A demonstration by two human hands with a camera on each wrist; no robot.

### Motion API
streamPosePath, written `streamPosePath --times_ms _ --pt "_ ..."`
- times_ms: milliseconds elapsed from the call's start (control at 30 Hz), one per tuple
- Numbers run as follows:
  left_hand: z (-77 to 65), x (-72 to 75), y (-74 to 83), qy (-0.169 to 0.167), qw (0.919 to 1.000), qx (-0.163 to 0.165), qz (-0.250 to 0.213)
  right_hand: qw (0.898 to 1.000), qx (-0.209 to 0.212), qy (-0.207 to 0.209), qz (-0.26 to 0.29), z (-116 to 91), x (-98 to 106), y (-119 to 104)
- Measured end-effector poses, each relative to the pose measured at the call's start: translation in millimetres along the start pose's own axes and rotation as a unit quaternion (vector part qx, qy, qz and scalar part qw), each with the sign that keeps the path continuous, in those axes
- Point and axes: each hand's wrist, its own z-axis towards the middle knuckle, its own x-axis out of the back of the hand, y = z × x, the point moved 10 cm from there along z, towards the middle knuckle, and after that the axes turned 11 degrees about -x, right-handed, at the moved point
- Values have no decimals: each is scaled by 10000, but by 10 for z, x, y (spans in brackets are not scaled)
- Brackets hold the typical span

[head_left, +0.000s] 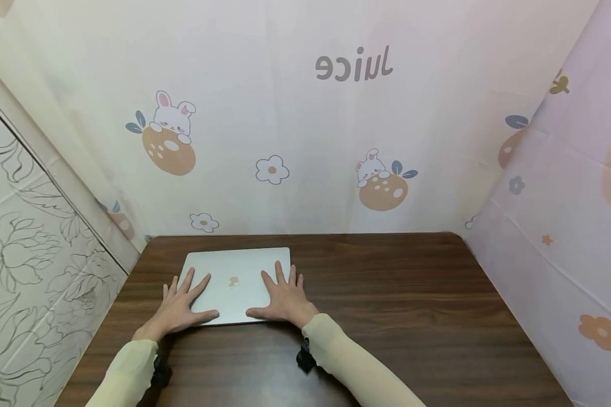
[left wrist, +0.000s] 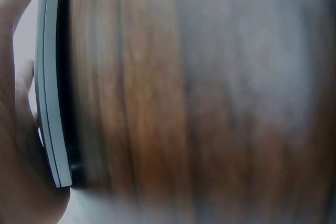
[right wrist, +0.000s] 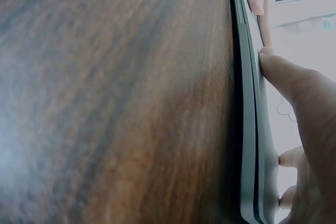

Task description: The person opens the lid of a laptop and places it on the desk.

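Observation:
A closed silver laptop (head_left: 234, 299) lies flat on the dark wooden table, toward its back left. Over its left front corner my left hand (head_left: 180, 308) is spread, thumb on the lid near the front edge. My right hand (head_left: 285, 299) rests on the right front part of the lid with fingers fanned out. In the left wrist view the laptop's side edge (left wrist: 52, 77) runs beside the palm. From the right wrist, the thumb and fingertips touch the lid above the thin front edge (right wrist: 247, 103).
The brown wood-grain table (head_left: 387, 316) extends to the right and front of the laptop. A pale curtain (head_left: 305, 124) printed with rabbits and flowers hangs behind it. Another printed curtain (head_left: 555, 271) hangs at the right, and a flower-patterned panel (head_left: 30, 282) stands at the left.

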Motion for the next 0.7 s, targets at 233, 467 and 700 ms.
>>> streamPosePath --times_ms 233,467,700 --pt "32 -33 42 -11 10000 -19 38 9999 -12 -75 75 -33 41 51" --pt "55 -49 117 -16 10000 -24 4 9999 -32 -104 87 -62 54 110" --pt "81 -66 183 -30 10000 -28 14 9999 -30 -103 91 -78 66 167"
